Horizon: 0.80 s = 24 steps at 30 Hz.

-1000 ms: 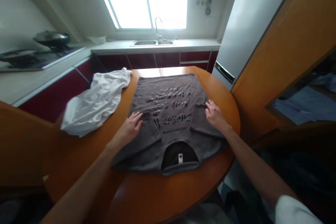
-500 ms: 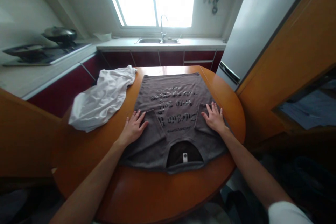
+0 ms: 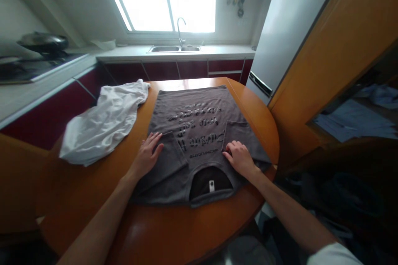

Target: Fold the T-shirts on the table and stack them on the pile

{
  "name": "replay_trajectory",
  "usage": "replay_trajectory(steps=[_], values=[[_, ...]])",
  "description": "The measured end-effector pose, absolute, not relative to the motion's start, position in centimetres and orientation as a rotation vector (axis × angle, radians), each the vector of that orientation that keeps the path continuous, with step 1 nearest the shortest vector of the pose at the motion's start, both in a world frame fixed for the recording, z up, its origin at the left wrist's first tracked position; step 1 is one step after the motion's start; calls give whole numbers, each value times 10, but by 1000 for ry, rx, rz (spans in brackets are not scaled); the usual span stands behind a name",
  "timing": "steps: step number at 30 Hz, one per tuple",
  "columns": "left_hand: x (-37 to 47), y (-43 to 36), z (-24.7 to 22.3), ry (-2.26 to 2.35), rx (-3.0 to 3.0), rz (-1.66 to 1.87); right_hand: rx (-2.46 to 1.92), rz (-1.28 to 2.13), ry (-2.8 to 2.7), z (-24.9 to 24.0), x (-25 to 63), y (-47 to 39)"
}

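A grey T-shirt (image 3: 199, 132) lies flat on the wooden table, its collar toward me and both sleeves folded inward over the front. Dark raised lettering runs across its chest, and a white label shows inside the neck. My left hand (image 3: 147, 155) rests flat on the left sleeve's outer fold, fingers stretched out. On the other side, my right hand (image 3: 240, 158) is curled at the inner lower edge of the right sleeve, thumb and fingers drawn together on the cloth. The fingertips are partly hidden.
A crumpled white garment (image 3: 104, 122) lies at the table's left. The round-ended wooden table (image 3: 161, 232) has its edge close to me. Behind stand a counter with a sink (image 3: 174, 49), a stove with a pan (image 3: 43, 41) and a fridge (image 3: 276, 29) at right.
My right hand has slid from the top of the right sleeve down and inward to its lower inner edge, fingers now curled. My left hand stays on the left sleeve. The view has turned slightly right.
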<state>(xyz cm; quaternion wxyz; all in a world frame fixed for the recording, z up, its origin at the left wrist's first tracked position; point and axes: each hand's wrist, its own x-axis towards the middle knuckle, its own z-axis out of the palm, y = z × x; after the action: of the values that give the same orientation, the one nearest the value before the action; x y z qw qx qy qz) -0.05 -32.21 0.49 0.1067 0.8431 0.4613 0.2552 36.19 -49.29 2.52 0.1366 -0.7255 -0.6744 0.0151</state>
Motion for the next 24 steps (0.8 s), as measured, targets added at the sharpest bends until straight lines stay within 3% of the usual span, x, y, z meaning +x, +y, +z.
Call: replay_trajectory(steps=[8,15,24], values=[[-2,-322,8,1368,2443,804,-2065,-30,-2006,35,365,-495],[-3,-323,7,1374,2458,759,-1922,120,-1967,38,374,-498],[-1,-325,7,1422,2531,619,-2166,-25,-1570,32,423,-424]])
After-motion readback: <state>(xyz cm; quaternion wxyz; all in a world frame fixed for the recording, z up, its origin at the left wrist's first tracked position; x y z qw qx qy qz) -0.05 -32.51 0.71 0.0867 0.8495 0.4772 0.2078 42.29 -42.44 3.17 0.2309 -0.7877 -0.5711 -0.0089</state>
